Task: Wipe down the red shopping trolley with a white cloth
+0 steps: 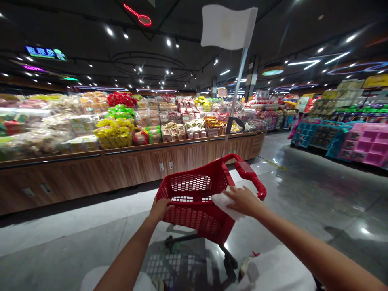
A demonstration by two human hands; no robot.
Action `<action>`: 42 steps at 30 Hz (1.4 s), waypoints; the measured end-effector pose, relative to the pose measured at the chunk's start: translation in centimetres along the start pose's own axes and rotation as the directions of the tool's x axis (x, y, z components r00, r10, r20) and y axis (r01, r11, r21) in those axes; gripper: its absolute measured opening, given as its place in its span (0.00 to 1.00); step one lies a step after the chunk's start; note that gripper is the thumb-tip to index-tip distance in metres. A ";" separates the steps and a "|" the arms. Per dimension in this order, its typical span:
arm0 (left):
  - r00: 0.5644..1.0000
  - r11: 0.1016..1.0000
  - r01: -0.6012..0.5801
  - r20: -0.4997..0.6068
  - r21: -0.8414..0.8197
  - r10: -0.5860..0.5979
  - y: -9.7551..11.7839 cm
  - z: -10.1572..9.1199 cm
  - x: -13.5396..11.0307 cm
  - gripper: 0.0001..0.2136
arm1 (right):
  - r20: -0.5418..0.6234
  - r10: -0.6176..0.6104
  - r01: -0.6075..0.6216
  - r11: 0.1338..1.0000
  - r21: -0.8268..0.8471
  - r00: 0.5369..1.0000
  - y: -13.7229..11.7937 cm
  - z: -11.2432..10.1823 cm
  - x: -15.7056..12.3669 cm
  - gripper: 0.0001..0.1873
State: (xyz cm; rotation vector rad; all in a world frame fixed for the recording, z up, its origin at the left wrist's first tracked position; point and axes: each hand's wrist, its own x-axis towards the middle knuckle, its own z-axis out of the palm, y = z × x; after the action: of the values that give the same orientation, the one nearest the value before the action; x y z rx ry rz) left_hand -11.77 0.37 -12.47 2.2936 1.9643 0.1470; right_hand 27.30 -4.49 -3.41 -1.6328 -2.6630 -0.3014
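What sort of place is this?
Looks like a supermarket: a red shopping cart up front, a long wooden counter piled with bagged snacks, and pink display racks beyond.

- red plastic shopping cart point(194, 210), mesh-sided, standing upright on its wheels
- crumpled white cloth point(224, 205), lying over the cart's right rim

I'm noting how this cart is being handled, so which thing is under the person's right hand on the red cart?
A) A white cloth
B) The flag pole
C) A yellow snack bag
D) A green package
A: the right hand lies over a white cloth against the right side of the red shopping cart.
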 end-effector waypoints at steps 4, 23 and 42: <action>1.000 0.997 0.018 0.023 0.072 -0.020 1.3 0.3 0.2 0.11 | 0.040 -0.085 0.087 0.994 -0.071 0.996 -1.8 1.3 1.2 0.18; 0.995 0.995 0.096 -0.003 0.036 -0.096 0.8 0.8 -3.3 0.12 | 0.038 -0.199 0.201 0.977 -0.066 0.979 -0.7 1.3 2.1 0.17; 0.996 0.996 0.084 -0.030 0.029 -0.083 3.1 2.0 -2.3 0.13 | 0.104 -0.232 0.237 0.971 -0.038 0.967 -3.2 3.1 5.4 0.15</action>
State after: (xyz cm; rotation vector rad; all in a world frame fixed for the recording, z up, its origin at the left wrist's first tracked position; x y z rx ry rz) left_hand -8.76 -2.43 -14.00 2.2352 2.0861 0.1441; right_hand 22.33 -0.64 -6.44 -1.3781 -2.9513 -0.2977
